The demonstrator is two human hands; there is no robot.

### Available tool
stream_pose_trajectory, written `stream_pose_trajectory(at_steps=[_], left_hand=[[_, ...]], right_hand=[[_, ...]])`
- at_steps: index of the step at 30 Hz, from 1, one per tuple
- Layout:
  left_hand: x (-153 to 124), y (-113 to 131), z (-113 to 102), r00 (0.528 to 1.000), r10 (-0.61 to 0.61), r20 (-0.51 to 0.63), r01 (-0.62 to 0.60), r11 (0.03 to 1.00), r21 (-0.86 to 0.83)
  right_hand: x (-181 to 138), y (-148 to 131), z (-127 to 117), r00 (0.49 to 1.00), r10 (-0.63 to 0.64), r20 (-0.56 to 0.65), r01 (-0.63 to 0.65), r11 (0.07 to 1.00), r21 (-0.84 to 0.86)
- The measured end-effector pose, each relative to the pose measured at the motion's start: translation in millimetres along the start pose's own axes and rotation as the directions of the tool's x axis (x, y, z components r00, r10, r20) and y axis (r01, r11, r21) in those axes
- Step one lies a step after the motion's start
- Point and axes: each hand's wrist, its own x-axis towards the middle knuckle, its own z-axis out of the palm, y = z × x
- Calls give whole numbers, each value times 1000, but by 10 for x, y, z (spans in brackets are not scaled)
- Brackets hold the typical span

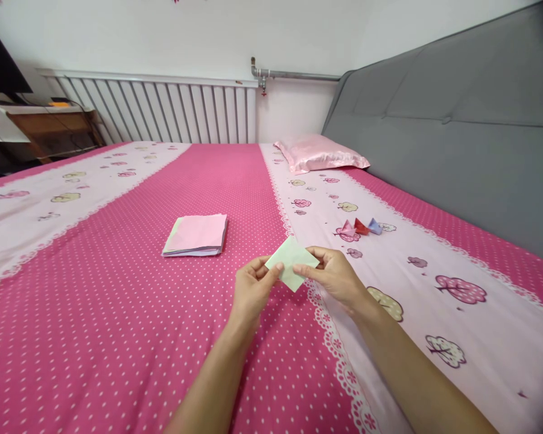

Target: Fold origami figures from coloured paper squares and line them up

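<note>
A small pale green piece of paper (292,253), turned like a diamond, is held up above the bed between both hands. My left hand (254,286) pinches its left corner, thumb on top and fingers behind. On the opposite corner, my right hand (337,274) grips with the thumb lying across the face of the paper. To the left lies a stack of square coloured paper (198,232), pink on top with green showing at one side. Three small folded paper pieces sit at the right: one pink (347,228), one red (361,227), one blue-violet (375,227).
The bed has a pink dotted sheet (117,313) with pale, tree-printed bands. A pink satin pillow (319,154) rests near the grey headboard (443,126). Along the far wall runs a white radiator (176,111) with a pipe (303,76). A desk with a monitor (2,63) stands at far left.
</note>
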Motion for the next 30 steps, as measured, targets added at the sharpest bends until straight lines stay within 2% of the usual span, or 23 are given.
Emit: stream_pose_trajectory(at_steps=[3, 6, 12, 22, 26, 30], left_hand=[[30, -6, -35, 999, 29, -23, -28, 998, 59], [45, -6, -45, 999, 38, -11, -37, 994, 99], [63, -10, -49, 998, 49, -28, -45, 991, 126], [86, -106, -79, 1000, 8, -6, -7, 990, 139], [72, -175, -138, 995, -84, 50, 78, 991, 112], [-25, -247, -237, 987, -137, 88, 125, 985, 122]], right_hand=[[-8, -10, -13, 1000, 9, 29, -10, 1000, 23], [4, -20, -28, 1000, 16, 5, -16, 999, 34], [53, -31, -116, 998, 38, -50, -43, 993, -110], [82, 44, -203, 978, 191, 80, -182, 978, -106], [82, 118, -136, 963, 234, 133, -216, 967, -134], [53, 199, -66, 927, 282, 245, -237, 951, -199]])
